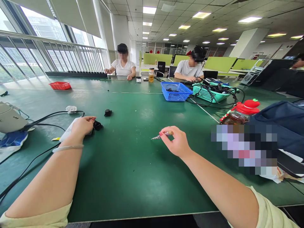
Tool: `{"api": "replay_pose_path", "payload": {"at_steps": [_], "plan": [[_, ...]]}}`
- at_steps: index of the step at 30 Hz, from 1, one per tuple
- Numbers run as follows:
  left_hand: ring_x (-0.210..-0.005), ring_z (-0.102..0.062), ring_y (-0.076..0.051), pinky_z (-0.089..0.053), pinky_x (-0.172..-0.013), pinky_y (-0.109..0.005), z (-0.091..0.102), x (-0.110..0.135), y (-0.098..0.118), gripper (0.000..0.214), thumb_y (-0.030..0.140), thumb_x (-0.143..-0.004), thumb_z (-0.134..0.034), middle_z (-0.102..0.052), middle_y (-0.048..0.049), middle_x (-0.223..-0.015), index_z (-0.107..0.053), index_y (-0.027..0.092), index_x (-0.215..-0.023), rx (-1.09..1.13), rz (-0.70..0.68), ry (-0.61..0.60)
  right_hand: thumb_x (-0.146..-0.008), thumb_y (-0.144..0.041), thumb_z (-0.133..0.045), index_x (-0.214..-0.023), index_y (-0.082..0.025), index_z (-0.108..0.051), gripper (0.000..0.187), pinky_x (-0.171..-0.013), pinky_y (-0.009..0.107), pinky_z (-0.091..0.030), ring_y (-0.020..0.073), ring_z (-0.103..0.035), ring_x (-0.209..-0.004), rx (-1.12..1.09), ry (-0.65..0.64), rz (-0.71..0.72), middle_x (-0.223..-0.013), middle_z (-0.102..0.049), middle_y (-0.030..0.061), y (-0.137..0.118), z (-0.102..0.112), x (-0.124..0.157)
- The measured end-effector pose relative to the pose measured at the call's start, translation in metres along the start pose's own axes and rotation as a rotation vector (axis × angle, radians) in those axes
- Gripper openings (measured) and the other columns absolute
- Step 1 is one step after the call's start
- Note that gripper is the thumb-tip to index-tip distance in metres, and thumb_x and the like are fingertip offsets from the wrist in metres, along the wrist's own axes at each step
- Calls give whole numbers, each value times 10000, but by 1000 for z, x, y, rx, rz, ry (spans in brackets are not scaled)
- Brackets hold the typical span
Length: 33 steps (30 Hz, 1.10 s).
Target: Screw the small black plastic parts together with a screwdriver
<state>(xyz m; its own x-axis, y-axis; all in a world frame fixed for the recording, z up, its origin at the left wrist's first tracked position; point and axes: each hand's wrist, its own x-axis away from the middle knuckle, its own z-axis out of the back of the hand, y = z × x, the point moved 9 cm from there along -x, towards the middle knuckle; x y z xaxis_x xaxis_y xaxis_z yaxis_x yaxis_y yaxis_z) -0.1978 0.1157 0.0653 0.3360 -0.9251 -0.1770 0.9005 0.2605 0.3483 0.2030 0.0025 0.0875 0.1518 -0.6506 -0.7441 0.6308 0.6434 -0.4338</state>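
Observation:
My right hand (177, 141) is closed in a pinch above the green table (133, 190). It holds a slim pointed tool (155, 137) with a silver tip facing left; its exact kind is unclear. Over on the left, my left hand (83, 125) rests on a white box-like object (67, 133), mostly covered by the hand and wrist. Its fingers are bent together beside a small black piece (98, 125); whether they grip it cannot be made out. Another small black piece (108, 112) lies a little farther away.
A blue basket (177, 96) and a green basket of cables (209, 95) stand toward the back, with a red tray (60, 85) at far left. Black cables (30, 161) run along the left. A red-lidded bottle (239, 112) and dark bag (280, 123) are right. Two people sit opposite.

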Motion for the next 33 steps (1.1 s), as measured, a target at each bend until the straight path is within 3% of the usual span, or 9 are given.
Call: {"api": "replay_pose_path", "payload": {"at_steps": [4, 11, 19, 26, 29, 33], "plan": [[-831, -676, -232, -509, -689, -296, -4, 4, -4, 382, 299, -840, -500, -752, -67, -925, -716, 235, -1148, -52, 104, -47, -872, -298, -567, -749, -245, -634, 149, -618, 293, -509, 158, -614, -610, 3, -12, -24, -694, -693, 4, 2, -1, 1], [-985, -651, -269, -507, -795, -346, -12, 4, -2, 399, 381, -872, -489, -718, -77, -1127, -695, 260, -1192, -122, 92, -105, -871, -295, -570, -751, -244, -639, 147, -631, 294, -507, 153, -610, -607, -4, -11, -7, -679, -684, 0, 2, -1, 0], [-900, -658, -242, -503, -732, -318, 0, 7, 4, 404, 312, -872, -434, -734, -63, -1056, -686, 255, -1183, -30, 74, -3, -868, -290, -572, -742, -242, -630, 147, -638, 296, -505, 158, -619, -622, 3, -8, -5, -673, -683, 0, 2, 0, 0], [-789, -652, -230, -488, -696, -308, 2, 12, 9, 332, 338, -848, -488, -737, -26, -906, -701, 268, -1092, -2, 114, -48, -869, -296, -572, -743, -248, -626, 145, -644, 300, -510, 162, -625, -622, -1, -10, -7, -676, -682, 2, 2, 0, 0], [-847, -657, -238, -495, -730, -312, 0, 11, 9, 287, 365, -842, -527, -737, -34, -935, -703, 257, -1041, -8, 112, -55, -870, -302, -567, -740, -250, -624, 151, -653, 305, -515, 164, -624, -622, -1, -12, -16, -676, -682, 2, 2, 0, 0], [-955, -666, -227, -494, -836, -321, -1, 8, 7, 317, 284, -858, -509, -725, -31, -1099, -650, 268, -1142, 42, 70, -15, -867, -299, -566, -736, -248, -625, 152, -649, 299, -514, 161, -622, -626, 3, -14, -14, -669, -680, 1, 2, 0, -1]]}}
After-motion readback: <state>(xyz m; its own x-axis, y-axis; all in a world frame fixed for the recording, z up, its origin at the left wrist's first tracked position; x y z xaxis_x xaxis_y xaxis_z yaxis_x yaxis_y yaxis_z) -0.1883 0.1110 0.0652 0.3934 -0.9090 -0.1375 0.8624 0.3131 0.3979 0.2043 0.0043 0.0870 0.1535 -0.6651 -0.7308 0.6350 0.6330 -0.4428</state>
